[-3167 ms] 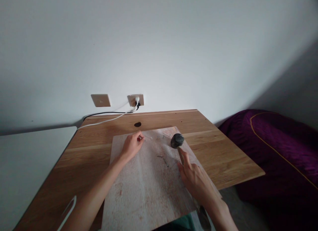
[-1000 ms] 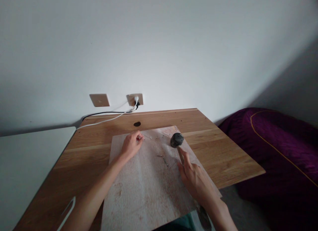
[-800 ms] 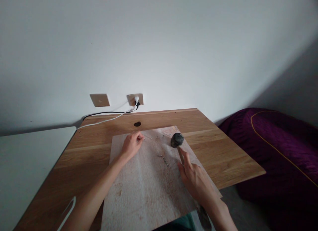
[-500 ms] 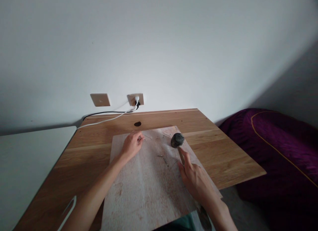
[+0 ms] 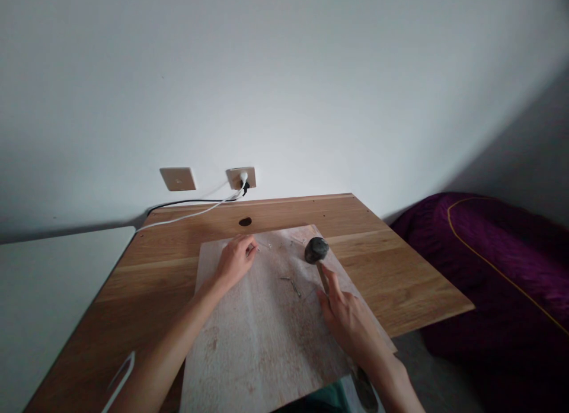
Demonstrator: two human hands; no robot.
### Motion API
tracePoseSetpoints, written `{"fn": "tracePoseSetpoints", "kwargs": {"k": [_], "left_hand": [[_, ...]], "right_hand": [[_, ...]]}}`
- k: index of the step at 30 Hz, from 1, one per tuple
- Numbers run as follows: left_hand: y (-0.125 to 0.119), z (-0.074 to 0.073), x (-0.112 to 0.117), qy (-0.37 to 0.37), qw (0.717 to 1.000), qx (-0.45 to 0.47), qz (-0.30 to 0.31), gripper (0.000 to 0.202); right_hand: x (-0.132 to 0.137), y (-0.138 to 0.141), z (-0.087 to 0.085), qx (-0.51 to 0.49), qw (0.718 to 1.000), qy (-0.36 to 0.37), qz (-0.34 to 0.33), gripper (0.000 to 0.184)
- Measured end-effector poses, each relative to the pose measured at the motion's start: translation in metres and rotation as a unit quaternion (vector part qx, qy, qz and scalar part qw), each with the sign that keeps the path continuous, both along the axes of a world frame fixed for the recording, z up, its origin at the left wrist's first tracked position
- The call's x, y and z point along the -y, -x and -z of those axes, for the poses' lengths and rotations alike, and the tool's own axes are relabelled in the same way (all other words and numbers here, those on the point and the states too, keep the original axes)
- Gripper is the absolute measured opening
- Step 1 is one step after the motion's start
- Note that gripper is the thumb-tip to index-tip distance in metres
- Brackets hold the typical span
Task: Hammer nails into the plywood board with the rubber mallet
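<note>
My left hand [image 5: 234, 262] rests on a pale, stained board [image 5: 262, 336] lying on the wooden desk [image 5: 164, 265]. Its fingers are pinched on a small nail [image 5: 254, 246] near the board's far edge. My right hand [image 5: 349, 324] grips the wooden handle of a hammer [image 5: 316, 250], index finger stretched along the shaft. The dark, rounded hammer head lies at the board's far right corner. Several loose nails [image 5: 291, 284] are scattered on the board between my hands.
A wall socket [image 5: 242, 177] holds white and black plugs, and their cables [image 5: 191, 208] trail left over the desk's back edge. A dark knot [image 5: 245, 221] marks the desk. A white surface [image 5: 40, 282] adjoins on the left. A purple bedcover [image 5: 498, 265] lies to the right.
</note>
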State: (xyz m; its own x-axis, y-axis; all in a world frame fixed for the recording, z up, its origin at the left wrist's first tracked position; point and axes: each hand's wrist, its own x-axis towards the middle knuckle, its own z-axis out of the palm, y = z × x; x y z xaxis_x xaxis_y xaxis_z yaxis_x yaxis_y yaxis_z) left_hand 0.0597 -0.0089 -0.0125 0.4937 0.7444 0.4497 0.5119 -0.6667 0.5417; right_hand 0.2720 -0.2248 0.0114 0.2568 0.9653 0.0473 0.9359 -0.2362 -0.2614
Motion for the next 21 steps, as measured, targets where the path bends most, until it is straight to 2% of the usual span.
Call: {"fn": "tracePoseSetpoints", "kwargs": {"k": [15,21], "left_hand": [[-0.003,0.002,0.001,0.024,1.000,0.000,0.007,0.012],[-0.003,0.001,0.001,0.021,1.000,0.003,0.005,0.013]], "right_hand": [[-0.001,0.005,-0.010,-0.006,0.999,0.044,0.011,0.051],[-0.002,0.002,-0.003,0.012,0.999,0.035,-0.003,0.053]]}}
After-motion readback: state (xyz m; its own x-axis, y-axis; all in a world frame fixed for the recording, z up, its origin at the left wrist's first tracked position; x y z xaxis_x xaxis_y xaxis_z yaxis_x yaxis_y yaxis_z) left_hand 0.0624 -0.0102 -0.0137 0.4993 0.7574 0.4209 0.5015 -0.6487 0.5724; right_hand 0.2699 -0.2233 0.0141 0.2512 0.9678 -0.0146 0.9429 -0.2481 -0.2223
